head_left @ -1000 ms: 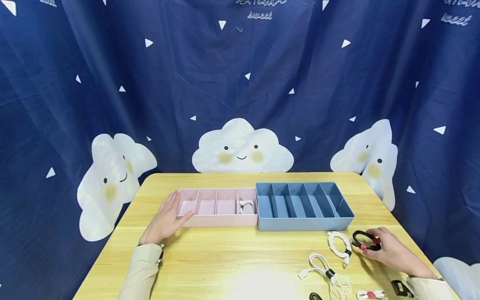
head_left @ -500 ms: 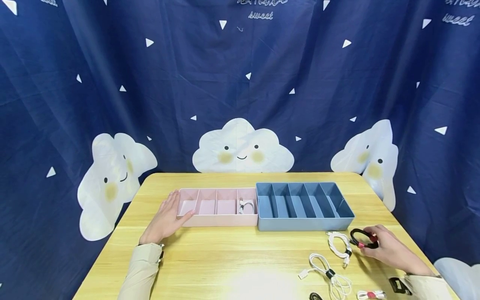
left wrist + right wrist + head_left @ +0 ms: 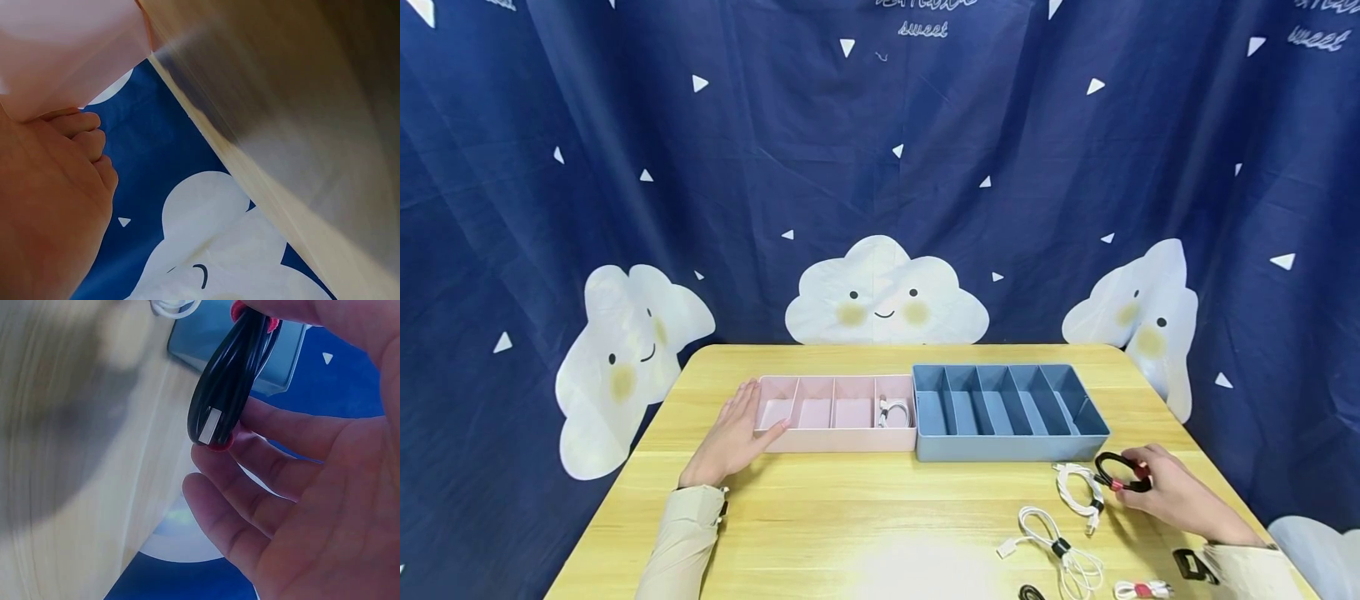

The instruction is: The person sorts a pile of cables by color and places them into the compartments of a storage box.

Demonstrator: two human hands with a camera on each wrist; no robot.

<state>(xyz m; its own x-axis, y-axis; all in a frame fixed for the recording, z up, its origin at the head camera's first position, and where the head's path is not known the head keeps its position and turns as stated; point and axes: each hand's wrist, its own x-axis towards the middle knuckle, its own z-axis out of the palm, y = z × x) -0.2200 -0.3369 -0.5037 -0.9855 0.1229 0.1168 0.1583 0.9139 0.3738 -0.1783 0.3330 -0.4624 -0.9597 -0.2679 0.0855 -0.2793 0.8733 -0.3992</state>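
My right hand (image 3: pixel 1176 493) pinches a coiled black cable (image 3: pixel 228 375) between thumb and fingers, over the table's right side. Red ties wrap the coil in two places, and a silver USB plug shows at its end in the right wrist view. My left hand (image 3: pixel 726 437) rests at the left end of a pink divided box (image 3: pixel 850 441), fingers straight along its side and thumb over the front rim. A white cable (image 3: pixel 895 410) lies in that box's rightmost compartment. In the left wrist view the hand touches the pink box wall (image 3: pixel 81 56).
A blue divided box (image 3: pixel 1011 450) adjoins the pink one. At front right lie a white cable with a black tie (image 3: pixel 1078 487), another longer white cable (image 3: pixel 1060 547), a white cable with a red tie (image 3: pixel 1142 590) and a black cable (image 3: pixel 1031 592), partly out of frame.
My right hand has moved slightly left and away from me, carrying the black cable. The left hand has stayed in place on the pink box.
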